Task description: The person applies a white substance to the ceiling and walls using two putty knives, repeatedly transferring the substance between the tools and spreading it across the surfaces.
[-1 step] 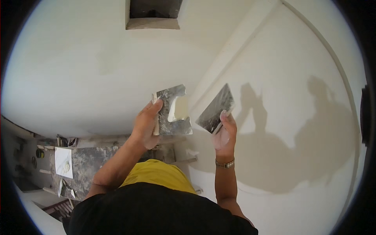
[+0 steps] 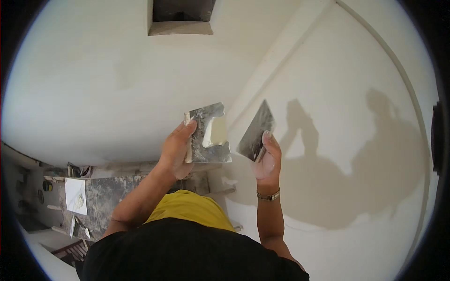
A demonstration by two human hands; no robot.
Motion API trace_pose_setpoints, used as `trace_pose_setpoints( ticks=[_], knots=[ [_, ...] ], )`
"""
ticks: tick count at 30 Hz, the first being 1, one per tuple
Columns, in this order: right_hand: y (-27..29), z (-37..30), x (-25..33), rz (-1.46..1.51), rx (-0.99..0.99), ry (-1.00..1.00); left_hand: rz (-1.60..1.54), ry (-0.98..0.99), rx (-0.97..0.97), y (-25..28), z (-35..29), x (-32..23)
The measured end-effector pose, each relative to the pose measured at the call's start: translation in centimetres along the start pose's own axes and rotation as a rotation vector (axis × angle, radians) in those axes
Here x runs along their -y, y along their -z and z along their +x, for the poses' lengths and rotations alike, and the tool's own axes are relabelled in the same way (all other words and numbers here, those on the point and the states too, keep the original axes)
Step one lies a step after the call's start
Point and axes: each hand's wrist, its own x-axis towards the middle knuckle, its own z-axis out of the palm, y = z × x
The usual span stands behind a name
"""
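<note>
My left hand is closed on a wide putty knife, thumb on its near face. The grey metal blade is smeared, and a lump of cream-coloured putty sits on it toward the right edge. In my right hand, dusted white, is a second putty knife. Its dark blade is tilted, with a corner pointing up, and the thumb presses against its lower edge. A narrow gap separates the two blades, both held up before the walls. The handles are mostly hidden by my hands.
Pale walls meet at a corner ahead, with a recessed opening at the top. Shadows fall on the right wall. Lower left is a stained platform bearing a white sheet with putty and small tools.
The right putty knife has turned slightly, so its blade looks narrower, and its tip has shifted left. The left putty knife has moved a little to the right.
</note>
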Motion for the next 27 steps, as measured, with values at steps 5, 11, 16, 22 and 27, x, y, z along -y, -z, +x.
trace_pose_setpoints(
  ticks=[5, 11, 16, 22, 27],
  knots=[
    [2.9, 1.7, -1.3, 0.573, 0.270, -0.332, -0.017, 0.106, 0.035, 0.1, 1.9, 0.5],
    [-0.5, -1.0, -3.0, 0.316, -0.054, -0.321, 0.044, 0.242, 0.039, 1.3, 1.8, -0.1],
    [0.8, -1.4, -5.0, 0.326, -0.128, -0.406, -0.011, 0.187, -0.004, 3.5, 0.8, -1.4],
    [-2.8, -3.7, -7.4, -0.237, -0.208, -0.490, 0.298, 0.100, 0.135, 9.0, 3.4, 0.3],
    [6.2, -7.4, -10.6, -0.432, -0.154, -0.274, 0.274, 0.046, 0.193, 7.8, 2.4, -3.2]
  ],
)
